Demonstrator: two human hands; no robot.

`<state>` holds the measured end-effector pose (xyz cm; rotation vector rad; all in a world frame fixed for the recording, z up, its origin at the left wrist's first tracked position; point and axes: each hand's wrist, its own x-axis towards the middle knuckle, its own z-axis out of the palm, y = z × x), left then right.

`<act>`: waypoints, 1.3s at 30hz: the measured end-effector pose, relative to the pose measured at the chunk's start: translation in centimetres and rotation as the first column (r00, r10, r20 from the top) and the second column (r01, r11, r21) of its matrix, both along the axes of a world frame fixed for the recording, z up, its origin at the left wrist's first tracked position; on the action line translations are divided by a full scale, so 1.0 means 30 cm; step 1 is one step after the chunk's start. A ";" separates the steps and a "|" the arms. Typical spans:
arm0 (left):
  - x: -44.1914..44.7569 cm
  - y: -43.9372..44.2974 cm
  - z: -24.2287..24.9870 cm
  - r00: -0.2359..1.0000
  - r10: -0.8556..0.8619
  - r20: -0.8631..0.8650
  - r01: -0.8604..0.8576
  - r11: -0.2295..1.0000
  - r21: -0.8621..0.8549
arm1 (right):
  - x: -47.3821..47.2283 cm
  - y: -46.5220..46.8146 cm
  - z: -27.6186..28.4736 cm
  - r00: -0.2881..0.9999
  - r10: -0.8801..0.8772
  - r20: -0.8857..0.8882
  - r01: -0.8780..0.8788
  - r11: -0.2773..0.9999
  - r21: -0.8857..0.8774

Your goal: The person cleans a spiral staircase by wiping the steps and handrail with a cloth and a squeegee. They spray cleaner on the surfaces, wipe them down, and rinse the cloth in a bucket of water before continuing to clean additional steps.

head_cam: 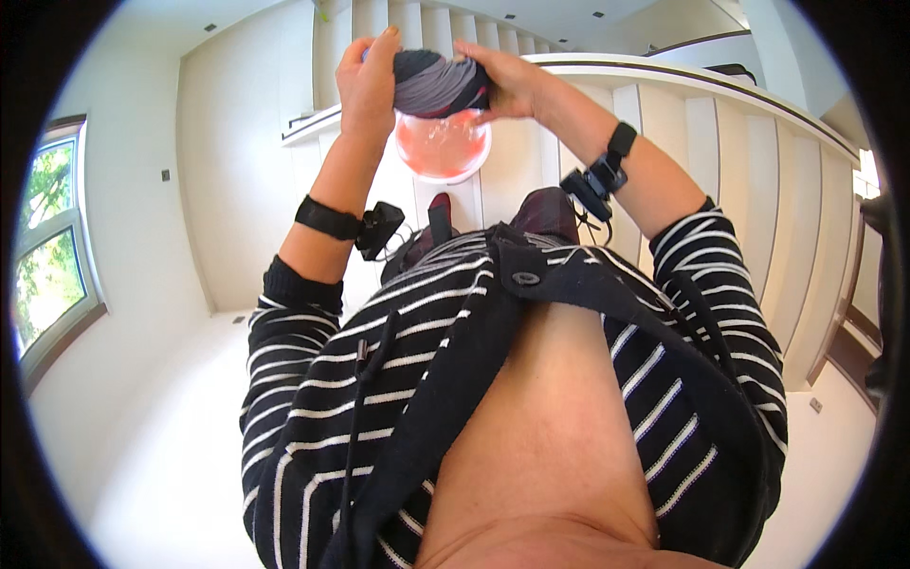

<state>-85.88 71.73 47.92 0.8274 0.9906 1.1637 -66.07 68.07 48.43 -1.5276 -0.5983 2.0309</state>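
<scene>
A twisted cloth (pixel 437 82), grey and black with a bit of dark red, stretches between my two hands. My left hand (pixel 366 89) grips its left end, with the thumb pointing up. Around the right end my right hand (pixel 512 82) is closed, its fingers partly hidden behind the cloth. Directly below the cloth stands a round basin (pixel 446 177) with a pale rim and a reddish-orange inside. Water (pixel 444 135) in it looks disturbed, with bright splashes under the cloth. The basin's far side is hidden by the cloth.
Light-coloured stairs (pixel 718 213) run to the right, and another flight (pixel 426 25) lies beyond. A white railing ledge (pixel 682 75) divides them. My dark red shoe (pixel 441 208) is close to the basin. A window (pixel 53 235) is in the left wall. Black devices are strapped to both forearms.
</scene>
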 end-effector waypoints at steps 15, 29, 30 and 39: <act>0.000 0.037 -0.046 0.877 -0.014 0.480 0.244 0.874 -0.420 | 0.071 -0.126 0.155 0.935 -0.076 0.346 -0.196 0.703 0.684; 0.067 -0.027 0.115 0.867 -0.460 0.193 0.485 0.868 -0.108 | 0.009 -0.180 0.131 0.861 -0.247 0.445 -0.091 0.785 0.613; 0.063 -0.029 0.121 0.837 -0.516 0.183 0.535 0.842 -0.069 | 0.007 -0.192 0.138 0.834 -0.275 0.478 -0.092 0.785 0.613; 0.065 -0.004 -0.064 0.758 -0.501 0.418 0.653 0.578 -0.491 | 0.142 -0.340 0.304 0.784 -0.499 -0.368 0.612 0.721 0.325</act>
